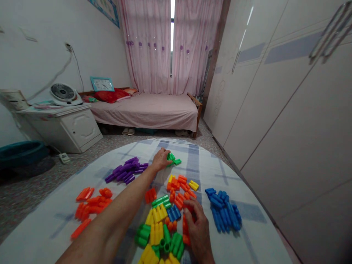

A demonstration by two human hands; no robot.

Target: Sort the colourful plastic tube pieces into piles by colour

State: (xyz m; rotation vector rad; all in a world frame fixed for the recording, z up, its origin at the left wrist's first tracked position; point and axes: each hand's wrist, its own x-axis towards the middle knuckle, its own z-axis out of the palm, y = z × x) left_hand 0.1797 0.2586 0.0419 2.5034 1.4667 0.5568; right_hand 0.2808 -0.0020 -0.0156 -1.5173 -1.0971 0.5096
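Note:
My left hand (161, 160) reaches to the far part of the table, its fingers closed around a green plastic building block at the small green pile (176, 161). My right hand (200, 228) rests at the right side of the mixed pile, fingers curved and apart, beside orange blocks (186, 229). In that pile lie yellow blocks (156, 233), darker green blocks (177, 245), a blue block (174, 213) and a light green block (161, 202). More orange blocks (181, 187) lie just beyond my right hand, with a yellow block (194, 185) beside them.
Purple blocks (127, 170) lie in a pile at the far left of the table (233, 176). Another orange pile (93, 203) is by my left forearm; blue blocks (224, 211) are on the right. A bed (154, 110), cabinet (79, 128) and wardrobe (275, 110) stand around.

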